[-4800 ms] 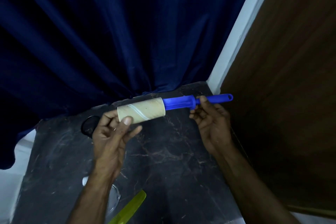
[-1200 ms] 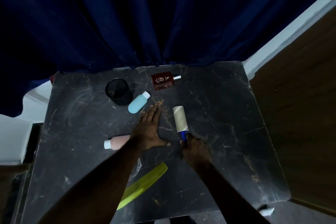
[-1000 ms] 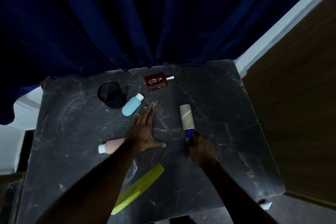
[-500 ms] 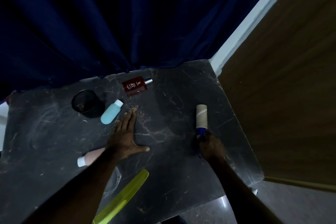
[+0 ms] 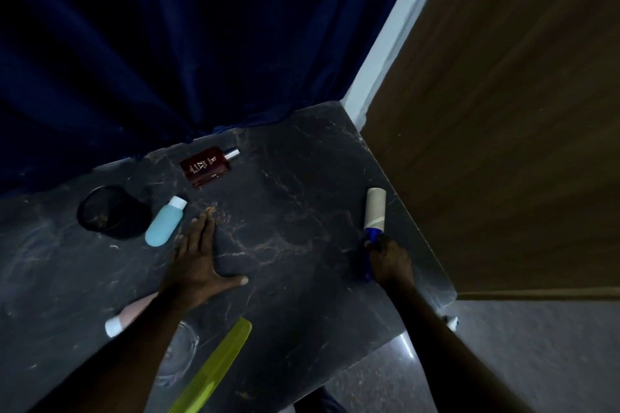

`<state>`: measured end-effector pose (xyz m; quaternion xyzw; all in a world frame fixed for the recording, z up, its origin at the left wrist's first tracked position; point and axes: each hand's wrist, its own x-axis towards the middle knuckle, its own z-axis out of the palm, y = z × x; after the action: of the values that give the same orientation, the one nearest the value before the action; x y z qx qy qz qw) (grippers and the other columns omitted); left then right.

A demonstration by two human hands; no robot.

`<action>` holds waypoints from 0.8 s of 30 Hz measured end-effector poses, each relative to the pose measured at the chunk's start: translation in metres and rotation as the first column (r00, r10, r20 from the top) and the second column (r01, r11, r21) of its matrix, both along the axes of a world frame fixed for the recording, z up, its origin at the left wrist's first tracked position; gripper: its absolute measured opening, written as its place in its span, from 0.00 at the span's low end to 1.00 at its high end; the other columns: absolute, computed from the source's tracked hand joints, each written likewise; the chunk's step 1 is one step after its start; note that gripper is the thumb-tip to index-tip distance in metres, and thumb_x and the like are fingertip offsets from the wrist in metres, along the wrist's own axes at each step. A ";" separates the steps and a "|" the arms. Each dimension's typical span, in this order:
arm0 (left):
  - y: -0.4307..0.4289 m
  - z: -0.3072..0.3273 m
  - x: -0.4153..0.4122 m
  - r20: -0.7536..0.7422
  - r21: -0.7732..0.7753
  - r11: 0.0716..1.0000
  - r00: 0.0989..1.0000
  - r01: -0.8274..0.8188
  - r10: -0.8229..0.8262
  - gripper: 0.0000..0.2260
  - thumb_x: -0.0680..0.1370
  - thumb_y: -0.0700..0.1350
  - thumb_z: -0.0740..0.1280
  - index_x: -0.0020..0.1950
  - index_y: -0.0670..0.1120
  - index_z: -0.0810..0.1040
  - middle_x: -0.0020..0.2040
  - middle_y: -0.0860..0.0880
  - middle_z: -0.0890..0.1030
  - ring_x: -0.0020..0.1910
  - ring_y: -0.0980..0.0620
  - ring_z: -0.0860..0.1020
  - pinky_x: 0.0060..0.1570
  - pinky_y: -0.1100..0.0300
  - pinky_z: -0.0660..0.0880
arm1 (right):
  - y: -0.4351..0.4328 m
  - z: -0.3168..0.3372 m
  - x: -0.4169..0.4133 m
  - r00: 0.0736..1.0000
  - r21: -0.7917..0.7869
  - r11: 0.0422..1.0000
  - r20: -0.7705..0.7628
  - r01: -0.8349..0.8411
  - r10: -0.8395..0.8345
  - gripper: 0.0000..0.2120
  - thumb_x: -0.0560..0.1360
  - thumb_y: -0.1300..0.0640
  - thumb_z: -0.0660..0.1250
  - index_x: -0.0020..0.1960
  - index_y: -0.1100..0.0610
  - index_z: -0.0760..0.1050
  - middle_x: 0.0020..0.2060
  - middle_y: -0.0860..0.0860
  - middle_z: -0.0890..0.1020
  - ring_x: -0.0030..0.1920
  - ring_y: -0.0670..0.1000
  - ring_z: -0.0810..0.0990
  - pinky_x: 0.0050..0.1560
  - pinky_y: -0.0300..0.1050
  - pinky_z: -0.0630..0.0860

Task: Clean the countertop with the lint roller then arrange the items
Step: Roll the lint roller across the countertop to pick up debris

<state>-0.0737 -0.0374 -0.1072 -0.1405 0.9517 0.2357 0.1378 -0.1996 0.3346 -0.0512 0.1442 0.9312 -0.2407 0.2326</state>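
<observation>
My right hand [image 5: 389, 260] grips the blue handle of the lint roller [image 5: 375, 208], whose pale roll lies on the dark marble countertop [image 5: 295, 211] near its right edge. My left hand [image 5: 196, 261] rests flat on the countertop, fingers spread, holding nothing. Left of its fingertips lies a light blue bottle [image 5: 165, 221] next to a black cup [image 5: 112, 211]. A dark red perfume bottle [image 5: 206, 165] lies at the back. A pink bottle [image 5: 129, 313] shows partly from under my left forearm. A yellow-green comb [image 5: 214, 367] lies at the front.
A clear glass dish [image 5: 177, 354] sits beside the comb, partly hidden by my forearm. A dark blue curtain [image 5: 174, 43] hangs behind the countertop. A wooden panel [image 5: 503, 131] stands against its right side. Grey floor [image 5: 536, 355] lies beyond the front right corner.
The right hand has moved the lint roller rightward across the countertop, from beside the left hand to near the right edge. The left hand has stayed flat in place. The view has shifted right.
</observation>
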 end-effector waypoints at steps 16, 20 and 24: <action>-0.001 -0.003 0.000 -0.003 0.009 1.000 1.000 -0.011 0.011 0.73 0.54 0.88 0.63 0.85 0.52 0.34 0.87 0.50 0.40 0.87 0.46 0.43 0.83 0.38 0.50 | -0.006 -0.002 -0.003 0.997 0.030 0.997 0.029 -0.072 0.071 0.17 0.81 0.43 0.61 0.64 0.52 0.73 0.43 0.47 0.76 0.41 0.46 0.77 0.40 0.45 0.74; 0.000 0.000 0.001 -0.004 0.027 0.999 1.000 -0.019 0.020 0.73 0.56 0.84 0.68 0.86 0.50 0.34 0.87 0.52 0.37 0.87 0.46 0.43 0.84 0.41 0.47 | -0.024 -0.002 -0.006 0.988 0.059 0.987 0.064 -0.146 0.143 0.19 0.81 0.43 0.61 0.67 0.51 0.72 0.42 0.46 0.74 0.40 0.46 0.75 0.39 0.45 0.71; 0.000 0.003 0.002 -0.013 0.019 1.000 1.000 -0.014 0.014 0.73 0.57 0.83 0.68 0.85 0.49 0.33 0.87 0.50 0.36 0.87 0.47 0.41 0.85 0.43 0.45 | -0.053 0.002 -0.004 0.965 0.087 0.964 0.099 -0.250 0.242 0.19 0.82 0.43 0.60 0.67 0.53 0.72 0.53 0.55 0.81 0.50 0.56 0.82 0.53 0.53 0.80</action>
<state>-0.0718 -0.0373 -0.1042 -0.1442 0.9493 0.2465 0.1312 -0.2033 0.2821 -0.0488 0.0492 0.9416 -0.1569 0.2938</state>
